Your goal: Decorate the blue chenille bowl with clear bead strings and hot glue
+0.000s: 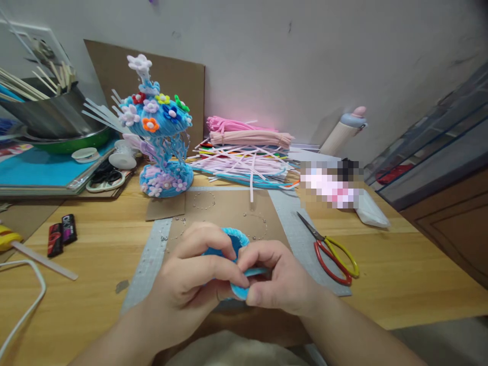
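Both my hands meet low in the middle of the view, over a brown board. My left hand [198, 274] has its fingers curled round a round blue fuzzy piece [237, 237] with a darker blue inside. My right hand [280, 279] pinches a light blue fuzzy strip [240, 291] at the piece's near side, where the fingertips of both hands come together. The fingers hide much of the piece. Behind them stands a blue fuzzy ornament [156, 117] covered with small coloured flowers.
Red-and-yellow scissors [335, 256] lie on the right of a grey mat [284, 211]. Bundles of fuzzy stems [247, 147] are stacked by the wall. At left are a metal bowl of sticks [49, 109], two batteries [61, 235] and a glue gun [8, 237]. A bottle [343, 129] leans behind.
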A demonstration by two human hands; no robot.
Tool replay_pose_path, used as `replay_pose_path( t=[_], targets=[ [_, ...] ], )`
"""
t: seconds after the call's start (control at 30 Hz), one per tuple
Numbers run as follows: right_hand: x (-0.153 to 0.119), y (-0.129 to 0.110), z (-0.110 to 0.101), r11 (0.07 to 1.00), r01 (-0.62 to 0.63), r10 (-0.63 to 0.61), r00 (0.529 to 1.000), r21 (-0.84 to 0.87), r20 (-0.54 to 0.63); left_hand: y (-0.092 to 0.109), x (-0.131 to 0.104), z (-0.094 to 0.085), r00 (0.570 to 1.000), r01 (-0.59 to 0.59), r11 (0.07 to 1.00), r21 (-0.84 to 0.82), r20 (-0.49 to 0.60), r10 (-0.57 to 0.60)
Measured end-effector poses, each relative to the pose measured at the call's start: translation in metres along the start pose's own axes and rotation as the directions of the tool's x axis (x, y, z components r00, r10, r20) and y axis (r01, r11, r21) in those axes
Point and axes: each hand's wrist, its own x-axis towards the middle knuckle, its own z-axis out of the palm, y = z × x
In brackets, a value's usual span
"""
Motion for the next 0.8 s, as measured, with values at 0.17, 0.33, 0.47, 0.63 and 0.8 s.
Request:
replay_pose_path(
  t=[0.17, 0.33, 0.47, 0.63, 0.8],
  targets=[
    [0.001, -0.003, 0.003, 0.998, -0.032, 0.03, 0.999, 0.06, 0.035, 0.0, 0.0, 0.001, 1.0, -0.027, 1.0, 0.007, -0.011, 0.027],
    [0.003, -0.001, 0.006, 0.995, 0.052, -0.05, 0.999, 0.08, -0.022, 0.0, -0.003, 0.006, 0.998, -0.037, 0.999, 0.02, -0.047, 0.038],
    [0.002, 0.006, 0.008, 0.98, 0.05, -0.039, 0.998, 0.192, -0.057, -0.001, -0.005, 0.012, 0.988, -0.053, 0.998, 0.04, -0.144, 0.058],
    [0.002, 0.011, 0.009, 0.952, -0.026, 0.017, 0.999, 0.306, 0.033, -0.002, -0.005, 0.015, 0.98, -0.051, 0.996, 0.068, -0.191, 0.063],
    [0.003, 0.012, 0.01, 0.928, -0.017, 0.0, 0.999, 0.373, 0.045, -0.003, -0.001, 0.016, 0.966, -0.133, 0.987, 0.089, -0.213, 0.149]
  ],
)
